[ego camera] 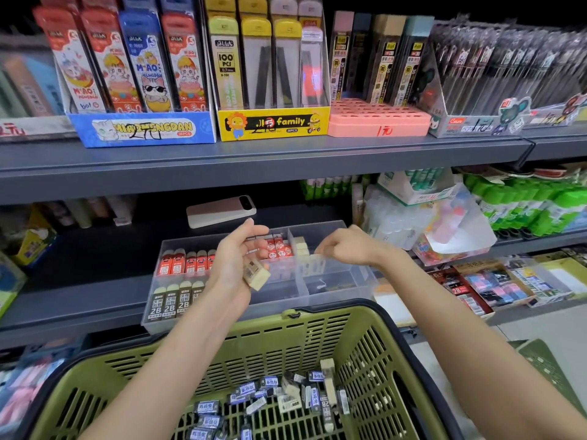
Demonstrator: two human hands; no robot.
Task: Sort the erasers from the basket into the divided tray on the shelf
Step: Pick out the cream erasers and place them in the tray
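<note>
The grey shelf (95, 300) carries the clear divided tray (336, 282), which is partly filled. The green basket (286, 344) sits just below it with many loose erasers (270, 398) on its floor, so the sorting looks about midway. The left hand (236, 258) hovers over the tray, fingers curled round a cream eraser (257, 276). The right hand (346, 246) dips its fingertips at the cream row (301, 246); whether it pinches one I cannot tell. Next, probably, the held eraser goes upright beside that row.
</note>
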